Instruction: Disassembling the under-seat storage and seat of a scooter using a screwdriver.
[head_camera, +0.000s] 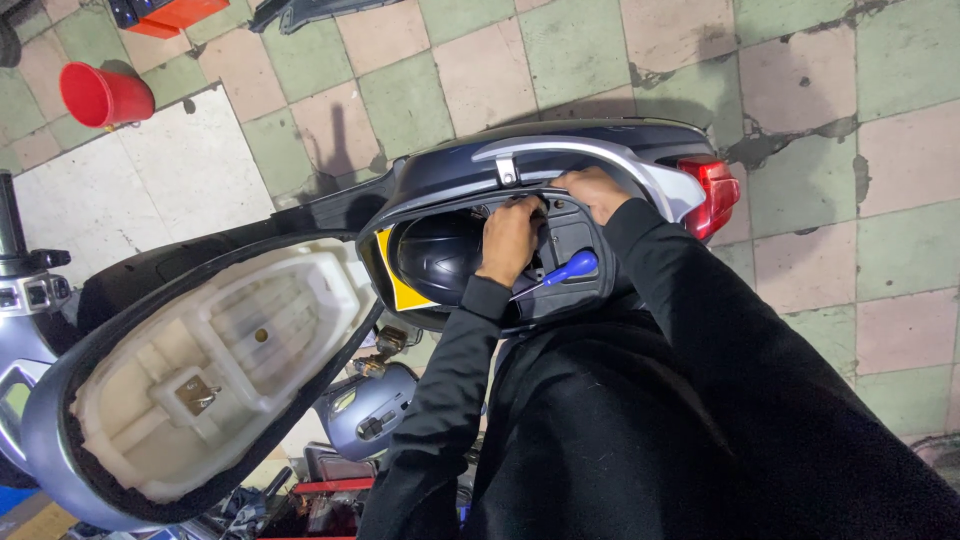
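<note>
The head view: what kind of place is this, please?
Probably a scooter repair workshop. A scooter stands with its seat raised, both hands in the underseat compartment; a blue-handled screwdriver lies there, on a worn tiled floor.

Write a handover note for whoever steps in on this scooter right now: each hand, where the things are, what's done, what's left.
Left hand: inside the open under-seat compartment, at its rear wall; whether it grips anything cannot be told.
Right hand: on the compartment's rear rim, under the silver grab rail; grip also unclear.
Blue-handled screwdriver: lying in the compartment just below the left wrist, in neither hand.
Dark helmet: in the front of the compartment.
Seat: already swung up, its pale underside showing.
Left: whatever the hands are working on at the rear wall is hidden behind them, so check there first.
</note>
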